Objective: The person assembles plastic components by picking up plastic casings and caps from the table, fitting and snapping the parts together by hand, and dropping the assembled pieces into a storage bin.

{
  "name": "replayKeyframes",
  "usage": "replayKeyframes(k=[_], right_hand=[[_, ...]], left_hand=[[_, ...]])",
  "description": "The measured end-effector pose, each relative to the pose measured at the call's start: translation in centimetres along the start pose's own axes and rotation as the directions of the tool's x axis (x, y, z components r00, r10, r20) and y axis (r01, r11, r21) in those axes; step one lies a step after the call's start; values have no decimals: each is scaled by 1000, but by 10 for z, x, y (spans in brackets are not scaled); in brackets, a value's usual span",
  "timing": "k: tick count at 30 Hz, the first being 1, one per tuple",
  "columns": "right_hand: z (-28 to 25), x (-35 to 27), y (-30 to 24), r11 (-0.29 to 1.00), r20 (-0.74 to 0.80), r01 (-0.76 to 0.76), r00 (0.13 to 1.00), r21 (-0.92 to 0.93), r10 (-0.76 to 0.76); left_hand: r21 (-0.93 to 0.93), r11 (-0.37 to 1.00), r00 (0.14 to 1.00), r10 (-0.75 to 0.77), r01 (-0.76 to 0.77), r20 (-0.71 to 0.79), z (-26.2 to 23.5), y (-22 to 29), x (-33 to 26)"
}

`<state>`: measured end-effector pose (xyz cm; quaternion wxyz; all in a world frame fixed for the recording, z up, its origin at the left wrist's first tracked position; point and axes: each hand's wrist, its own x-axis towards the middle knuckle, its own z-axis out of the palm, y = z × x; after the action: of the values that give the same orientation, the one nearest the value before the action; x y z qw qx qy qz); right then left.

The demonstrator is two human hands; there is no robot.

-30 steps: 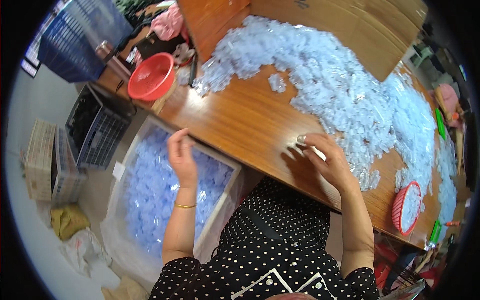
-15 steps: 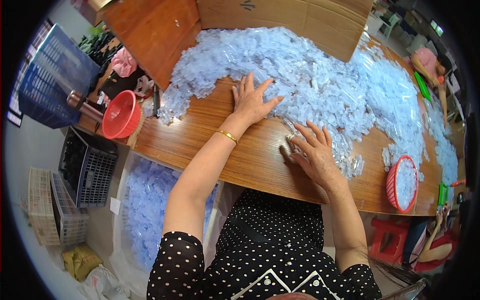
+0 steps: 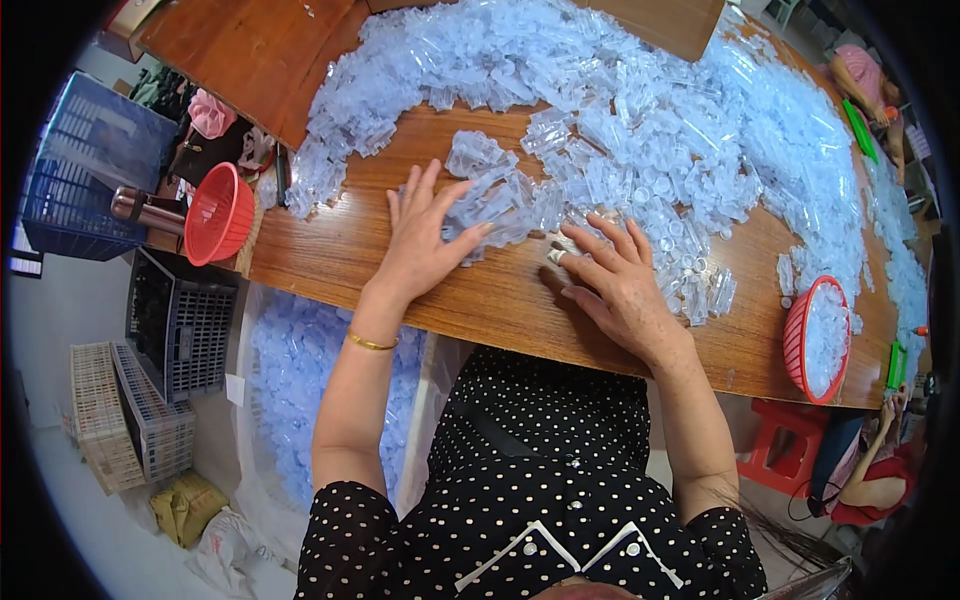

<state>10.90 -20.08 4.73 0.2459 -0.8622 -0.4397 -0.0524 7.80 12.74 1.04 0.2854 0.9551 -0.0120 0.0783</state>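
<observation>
A wooden table (image 3: 330,250) carries a wide heap of small clear plastic pieces (image 3: 640,110). My left hand (image 3: 425,240) lies flat with fingers spread, its fingertips on a small clump of clear pieces (image 3: 495,195) drawn out from the heap. My right hand (image 3: 620,285) rests palm down beside it, fingers apart, touching the near edge of the pieces. A small clear piece (image 3: 556,256) lies by my right forefinger. Neither hand grips anything.
A red basket (image 3: 822,340) of clear pieces sits at the table's right end, another red basket (image 3: 220,212) at the left end. Below the table edge stands a box lined with a bag of clear pieces (image 3: 290,390). Crates (image 3: 175,325) stand on the floor at left.
My left hand came up from the box below the table onto the tabletop and now rakes a clump of pieces toward me. My right hand stayed near the same spot on the table.
</observation>
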Motion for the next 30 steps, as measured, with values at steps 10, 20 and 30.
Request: replayKeyframes(k=[10,20,30], right_hand=[[25,48,-16,997,-2,81,997,3,-81],[45,40,-26,994,39,89,995,-67,-87],[28,-12,-31,996,-35,-71,997,-49,69]], left_hand=[[16,1000,943,23,-19,-331,-9,1,-50],[85,996,929,12,21,-371,14,27,-95],[51,992,940,129,-119,-315,40,83,-86]])
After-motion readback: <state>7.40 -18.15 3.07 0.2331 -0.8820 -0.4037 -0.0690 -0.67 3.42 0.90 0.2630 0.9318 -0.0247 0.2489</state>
